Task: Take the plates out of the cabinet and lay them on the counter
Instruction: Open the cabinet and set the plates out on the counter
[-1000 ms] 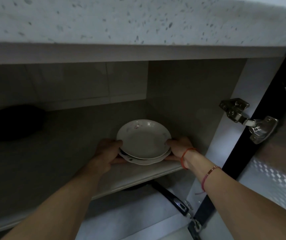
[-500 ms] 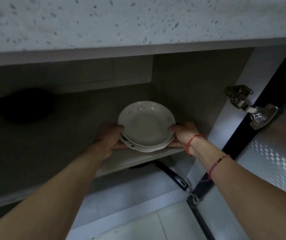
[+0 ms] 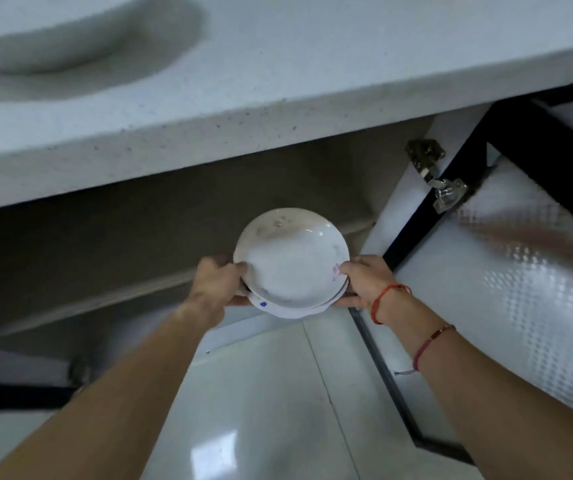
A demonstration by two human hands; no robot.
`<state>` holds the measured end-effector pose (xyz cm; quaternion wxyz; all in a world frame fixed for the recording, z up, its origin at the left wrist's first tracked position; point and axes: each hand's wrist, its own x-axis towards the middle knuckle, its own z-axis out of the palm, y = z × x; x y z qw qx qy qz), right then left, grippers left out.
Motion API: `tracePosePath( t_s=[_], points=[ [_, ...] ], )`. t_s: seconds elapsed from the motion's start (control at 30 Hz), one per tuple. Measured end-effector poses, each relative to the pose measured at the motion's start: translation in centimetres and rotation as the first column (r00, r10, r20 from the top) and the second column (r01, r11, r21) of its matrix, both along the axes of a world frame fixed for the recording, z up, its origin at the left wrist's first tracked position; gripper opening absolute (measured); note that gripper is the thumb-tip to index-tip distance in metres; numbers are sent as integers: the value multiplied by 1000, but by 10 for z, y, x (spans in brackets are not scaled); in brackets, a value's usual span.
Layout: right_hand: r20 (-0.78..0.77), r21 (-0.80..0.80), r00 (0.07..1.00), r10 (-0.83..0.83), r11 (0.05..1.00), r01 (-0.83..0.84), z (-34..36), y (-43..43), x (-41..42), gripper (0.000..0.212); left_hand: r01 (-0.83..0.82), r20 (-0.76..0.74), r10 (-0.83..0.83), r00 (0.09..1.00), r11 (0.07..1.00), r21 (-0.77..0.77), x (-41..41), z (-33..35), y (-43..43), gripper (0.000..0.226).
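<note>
Speckled counter (image 3: 312, 64) above open cabinet (image 3: 139, 220)

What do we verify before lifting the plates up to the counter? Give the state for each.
1. Grip of the left hand on the plates: ok, thumb over the rim, fingers under.
2. Grip of the right hand: ok, same hold on the opposite rim.
3. Stack alignment: not ok, the lower plate juts out beneath the top one.
4. Plates off the shelf: ok, they hang in front of its edge.
5. Clearance past the lip of the counter: cannot tell, the stack sits below it.
6. Landing spot: ok, bare counter right of a blurred rounded shape.
</note>
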<state>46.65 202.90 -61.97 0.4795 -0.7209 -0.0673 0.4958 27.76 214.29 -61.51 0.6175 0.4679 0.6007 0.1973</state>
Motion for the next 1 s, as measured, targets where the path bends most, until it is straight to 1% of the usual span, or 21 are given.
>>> tracePosePath(
  t_s=[0.13, 0.23, 0.3, 0.47, 0.6, 0.73, 0.9, 1.0],
  points=[
    [-16, -102, 1000, 13, 995, -15, 29, -43, -17, 13, 36, -49, -40, 998, 997, -75, -21, 27, -41, 17],
    [-34, -151, 999, 11, 988, -16, 58, -70, -31, 21, 66, -66, -76, 995, 988, -138, -38, 56, -68, 17],
    [-36, -186, 999, 19, 982, -25, 82, -86, -39, 26, 92, -72, -105, 992, 981, -169, -49, 81, -83, 21],
    [-52, -229, 998, 17, 973, -29, 157, -118, -60, 27, 131, -77, -150, 986, 968, -214, -71, 154, -115, 20],
    [-73, -235, 997, 16, 971, -33, 223, -138, -73, 27, 145, -68, -164, 984, 963, -225, -88, 219, -134, 20],
    [-72, -207, 997, 15, 978, -30, 283, -148, -83, 26, 151, -42, -162, 986, 967, -205, -100, 274, -145, 20],
    [-19, -155, 999, 50, 987, -53, 348, -150, -88, 21, 148, -11, -152, 988, 976, -160, -109, 333, -148, 17],
    [18, -125, 998, 55, 991, -52, 376, -150, -89, 26, 155, 19, -154, 988, 979, -131, -114, 365, -149, 18]
  ],
)
